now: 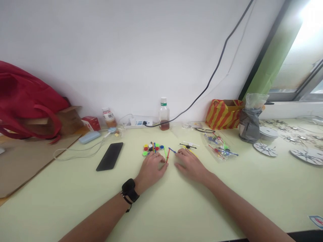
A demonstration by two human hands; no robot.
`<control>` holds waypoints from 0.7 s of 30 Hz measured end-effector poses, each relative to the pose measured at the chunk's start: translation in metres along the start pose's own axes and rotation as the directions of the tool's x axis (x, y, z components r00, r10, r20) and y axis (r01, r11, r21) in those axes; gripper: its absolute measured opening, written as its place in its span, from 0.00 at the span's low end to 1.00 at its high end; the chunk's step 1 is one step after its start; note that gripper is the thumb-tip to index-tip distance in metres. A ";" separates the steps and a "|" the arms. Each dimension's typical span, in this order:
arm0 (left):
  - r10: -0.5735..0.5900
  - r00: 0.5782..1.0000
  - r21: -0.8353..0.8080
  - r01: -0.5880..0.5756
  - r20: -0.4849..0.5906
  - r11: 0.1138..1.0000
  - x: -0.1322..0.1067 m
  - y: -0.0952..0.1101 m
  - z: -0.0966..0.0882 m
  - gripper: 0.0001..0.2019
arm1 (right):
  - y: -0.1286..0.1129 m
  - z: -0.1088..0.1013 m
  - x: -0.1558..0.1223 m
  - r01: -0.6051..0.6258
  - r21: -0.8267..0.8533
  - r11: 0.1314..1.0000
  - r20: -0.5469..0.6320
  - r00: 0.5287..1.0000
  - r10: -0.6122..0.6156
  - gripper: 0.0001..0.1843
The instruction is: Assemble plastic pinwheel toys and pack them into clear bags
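My left hand (151, 168), with a dark watch on its wrist, is closed, thumb and forefinger at the lower end of a thin red plastic stick (168, 154). My right hand (190, 164) has its fingertips on the end of a thin blue plastic stick (172, 150), whose other end comes close to the red one. A green stick (165, 152) stands beside the red one. Beyond my left hand lie several small coloured round pieces (156, 147), partly hidden by the fingers. A black stick-shaped piece (188, 146) and a partly covered yellow piece lie behind my right hand.
A black phone (110, 157) lies left. A bottle (164, 116) and a power strip (140, 121) stand by the wall, with a dark cable hanging down. Clear bags of coloured parts (220, 150), a striped bag (223, 114) and round discs (264, 149) are on the right.
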State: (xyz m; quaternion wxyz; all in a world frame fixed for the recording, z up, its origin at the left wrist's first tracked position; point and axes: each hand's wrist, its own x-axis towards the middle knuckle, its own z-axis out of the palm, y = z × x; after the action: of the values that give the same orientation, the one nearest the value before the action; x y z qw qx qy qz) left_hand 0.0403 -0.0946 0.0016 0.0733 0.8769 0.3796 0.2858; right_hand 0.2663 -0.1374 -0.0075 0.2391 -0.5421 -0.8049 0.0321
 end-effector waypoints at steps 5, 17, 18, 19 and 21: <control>-0.003 0.999 0.016 0.002 0.052 1.000 0.001 -0.003 0.002 0.07 | 0.000 0.001 0.000 0.023 0.019 1.000 -0.016 1.000 -0.023 0.16; 0.031 0.997 0.047 -0.034 0.068 0.998 -0.002 -0.004 0.001 0.05 | -0.001 -0.005 0.002 -0.085 0.010 0.996 0.051 0.995 0.085 0.02; 0.039 0.997 0.046 -0.042 0.074 0.998 -0.002 -0.004 0.000 0.06 | -0.001 -0.005 0.002 -0.100 0.010 0.995 0.061 0.993 0.099 0.03; 0.044 0.996 0.047 -0.048 0.079 0.998 -0.003 -0.004 0.000 0.06 | -0.001 -0.006 0.003 -0.107 0.008 0.994 0.067 0.992 0.107 0.03; 0.044 0.995 0.056 -0.049 0.085 0.997 -0.003 -0.005 0.000 0.07 | 0.000 -0.006 0.003 -0.105 -0.006 0.994 0.070 0.992 0.105 0.03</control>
State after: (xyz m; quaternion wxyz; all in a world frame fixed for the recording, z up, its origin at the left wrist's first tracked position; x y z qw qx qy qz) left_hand 0.0360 -0.0932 -0.0014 0.0567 0.8984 0.3638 0.2393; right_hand 0.2681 -0.1361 -0.0007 0.2082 -0.5825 -0.7832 0.0626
